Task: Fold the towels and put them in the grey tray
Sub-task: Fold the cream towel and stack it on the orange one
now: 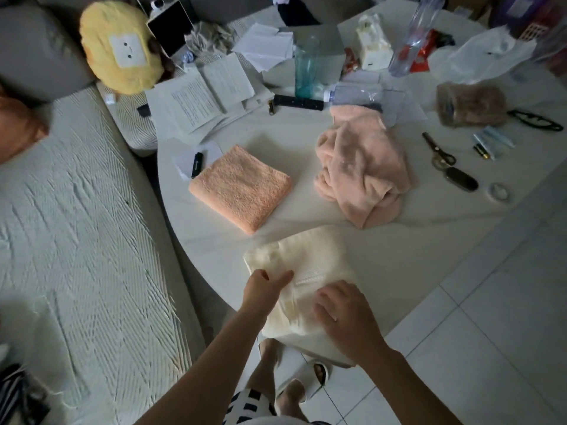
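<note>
A: Where was the cream towel (pixel 310 256), and how were the hands?

B: At the table's (pixel 399 240) near edge, part hanging over. The left hand (pixel 267 286) pinched a fold near its left side; the right hand (pixel 343 314) lay flat on it, fingers spread, gripping nothing.

A: How would it handle?

B: Probably soft, light, limp. Best taken by corners or edges.

A: Its long axis?

B: Running from the person toward the table's middle. The orange towel (pixel 241 188) lay folded beyond; the pink towel (pixel 362 170) was still crumpled. No grey tray showed.
</note>
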Demonstrator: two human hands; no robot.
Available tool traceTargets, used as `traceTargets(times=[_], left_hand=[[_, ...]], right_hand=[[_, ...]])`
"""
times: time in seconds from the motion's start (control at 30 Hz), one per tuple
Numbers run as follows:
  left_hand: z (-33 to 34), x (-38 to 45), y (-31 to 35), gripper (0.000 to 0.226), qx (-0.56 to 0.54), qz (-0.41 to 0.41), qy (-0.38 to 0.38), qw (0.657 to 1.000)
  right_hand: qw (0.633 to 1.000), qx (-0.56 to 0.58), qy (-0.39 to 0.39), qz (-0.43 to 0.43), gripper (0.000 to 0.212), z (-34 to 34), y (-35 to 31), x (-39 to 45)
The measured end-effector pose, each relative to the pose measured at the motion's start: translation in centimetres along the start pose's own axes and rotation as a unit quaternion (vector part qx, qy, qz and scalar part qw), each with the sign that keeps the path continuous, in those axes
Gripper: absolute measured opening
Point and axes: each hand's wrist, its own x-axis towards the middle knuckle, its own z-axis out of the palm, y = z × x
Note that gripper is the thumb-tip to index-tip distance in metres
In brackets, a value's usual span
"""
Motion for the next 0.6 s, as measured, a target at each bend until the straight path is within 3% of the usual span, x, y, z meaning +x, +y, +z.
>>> traceTargets(times=[0.1,0.3,0.43,0.53,0.6], left_hand=[[0.4,-0.2,0.3,0.041,0.000,0.016,-0.004,1.000],[0.2,-0.1,1.3,0.021,-0.049,0.075,-0.005,0.996],[-1.4,0.2,0.8,0.023,-0.027,0.132,-0.044,0.990],[-2.9,1.0,0.0,0.022,-0.064,0.110,-0.057,0.990],[-3.8,1.5,-0.6,0.022,-0.111,0.052,-0.046,0.991]], right_hand=[[1.000,-0.005,-0.027,-0.007,0.012,0.0,-0.3,0.0],[0.995,0.059,-0.028,0.079,0.039,-1.0,-1.7,3.9],[0.999,-0.006,-0.008,0.042,0.048,-1.6,-2.9,8.8],[0.996,-0.045,-0.069,0.018,0.047,-1.0,-3.2,11.6],[0.987,-0.096,-0.128,0.022,0.040,-0.2,-3.8,12.9]])
